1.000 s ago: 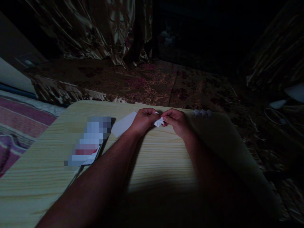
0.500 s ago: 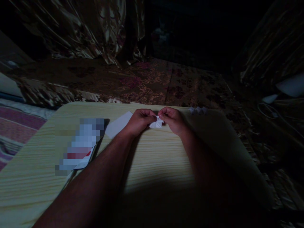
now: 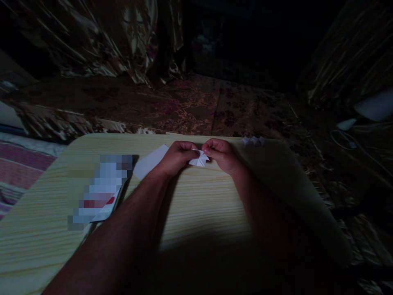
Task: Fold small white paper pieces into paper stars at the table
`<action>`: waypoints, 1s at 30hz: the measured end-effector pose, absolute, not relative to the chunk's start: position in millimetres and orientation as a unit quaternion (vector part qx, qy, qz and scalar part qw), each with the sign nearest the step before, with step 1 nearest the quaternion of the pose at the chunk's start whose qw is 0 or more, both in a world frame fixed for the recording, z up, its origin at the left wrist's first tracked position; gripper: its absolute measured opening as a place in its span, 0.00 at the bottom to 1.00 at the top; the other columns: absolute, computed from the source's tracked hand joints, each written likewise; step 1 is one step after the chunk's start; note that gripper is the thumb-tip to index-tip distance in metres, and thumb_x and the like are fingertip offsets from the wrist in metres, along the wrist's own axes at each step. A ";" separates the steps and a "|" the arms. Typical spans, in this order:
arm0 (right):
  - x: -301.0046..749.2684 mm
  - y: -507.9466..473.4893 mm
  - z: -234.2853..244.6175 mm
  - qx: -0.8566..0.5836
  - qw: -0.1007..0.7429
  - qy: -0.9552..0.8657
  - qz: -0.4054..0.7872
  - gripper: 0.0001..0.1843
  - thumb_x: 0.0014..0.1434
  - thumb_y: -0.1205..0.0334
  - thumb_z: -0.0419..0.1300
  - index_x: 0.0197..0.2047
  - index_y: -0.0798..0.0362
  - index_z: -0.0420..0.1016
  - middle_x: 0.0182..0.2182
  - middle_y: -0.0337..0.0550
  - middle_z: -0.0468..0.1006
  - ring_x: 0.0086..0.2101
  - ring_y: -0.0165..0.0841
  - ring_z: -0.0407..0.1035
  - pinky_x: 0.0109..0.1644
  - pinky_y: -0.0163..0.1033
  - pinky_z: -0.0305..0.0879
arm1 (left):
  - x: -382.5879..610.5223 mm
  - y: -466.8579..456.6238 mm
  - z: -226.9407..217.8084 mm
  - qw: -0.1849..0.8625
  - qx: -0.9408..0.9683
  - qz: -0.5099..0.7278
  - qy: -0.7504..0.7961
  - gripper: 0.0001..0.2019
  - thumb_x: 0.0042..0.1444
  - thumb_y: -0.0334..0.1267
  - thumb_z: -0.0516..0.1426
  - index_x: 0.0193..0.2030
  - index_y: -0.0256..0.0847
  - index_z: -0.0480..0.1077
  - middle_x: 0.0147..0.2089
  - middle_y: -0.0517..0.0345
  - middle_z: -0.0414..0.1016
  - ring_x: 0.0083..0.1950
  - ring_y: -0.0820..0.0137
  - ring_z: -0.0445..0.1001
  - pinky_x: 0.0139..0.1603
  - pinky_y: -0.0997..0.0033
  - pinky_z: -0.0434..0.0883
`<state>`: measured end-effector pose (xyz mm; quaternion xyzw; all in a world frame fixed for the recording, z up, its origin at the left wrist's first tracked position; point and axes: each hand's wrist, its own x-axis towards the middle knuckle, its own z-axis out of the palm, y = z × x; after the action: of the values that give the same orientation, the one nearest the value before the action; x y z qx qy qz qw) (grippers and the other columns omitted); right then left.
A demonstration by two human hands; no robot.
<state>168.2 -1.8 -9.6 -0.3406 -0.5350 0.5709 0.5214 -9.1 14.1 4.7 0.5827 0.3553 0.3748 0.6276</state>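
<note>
A small folded white paper piece (image 3: 199,159) sits between my two hands near the far edge of a pale wooden table (image 3: 199,205). My left hand (image 3: 176,157) pinches its left side with closed fingers. My right hand (image 3: 221,155) pinches its right side, fingers curled. A flat white paper sheet (image 3: 149,162) lies on the table just left of my left hand.
A blurred card or booklet (image 3: 102,188) lies on the table's left part. Several small folded white pieces (image 3: 253,141) sit at the far right edge. Patterned fabric (image 3: 184,106) covers the floor beyond; a white cable (image 3: 346,141) lies at right. The room is dim.
Both hands stay on the folded paper, with the fingers working it slightly. The view has shifted a little to the right, so everything sits further left in the picture.
</note>
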 end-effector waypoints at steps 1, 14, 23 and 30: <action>168.5 -1.7 -9.8 -0.340 0.520 -0.537 0.570 0.13 0.50 0.56 0.68 0.32 0.56 0.73 0.24 0.36 0.72 0.24 0.25 0.64 0.27 0.31 0.59 | -9.3 13.9 5.2 0.620 0.589 0.374 0.358 0.08 0.46 0.37 0.62 0.24 0.35 0.71 0.18 0.63 0.64 0.19 0.78 0.57 0.22 0.74 0.51; 169.3 -3.1 -6.8 -0.350 0.506 -0.542 0.573 0.16 0.48 0.53 0.68 0.32 0.55 0.72 0.26 0.36 0.71 0.25 0.25 0.61 0.29 0.31 0.59 | -9.2 10.8 13.2 0.618 0.613 0.329 0.366 0.08 0.44 0.36 0.63 0.22 0.35 0.70 0.17 0.65 0.62 0.19 0.80 0.54 0.22 0.75 0.49; 170.9 -3.2 -7.1 -0.339 0.502 -0.552 0.573 0.15 0.49 0.54 0.68 0.33 0.55 0.72 0.26 0.36 0.71 0.26 0.25 0.62 0.29 0.31 0.59 | -8.3 11.0 14.2 0.626 0.608 0.320 0.370 0.07 0.44 0.37 0.62 0.23 0.35 0.71 0.17 0.64 0.63 0.19 0.80 0.56 0.22 0.75 0.51; 170.7 -3.4 -7.5 -0.342 0.500 -0.554 0.571 0.16 0.48 0.53 0.69 0.32 0.55 0.72 0.25 0.36 0.70 0.25 0.25 0.61 0.29 0.31 0.58 | -8.7 10.5 14.7 0.623 0.609 0.321 0.372 0.07 0.43 0.36 0.63 0.24 0.35 0.70 0.18 0.65 0.64 0.19 0.80 0.56 0.22 0.76 0.51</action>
<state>170.7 -3.4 -7.5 -0.3416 -0.5538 0.5715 0.5000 -8.7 10.5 14.7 0.6093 0.3719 0.3207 0.6226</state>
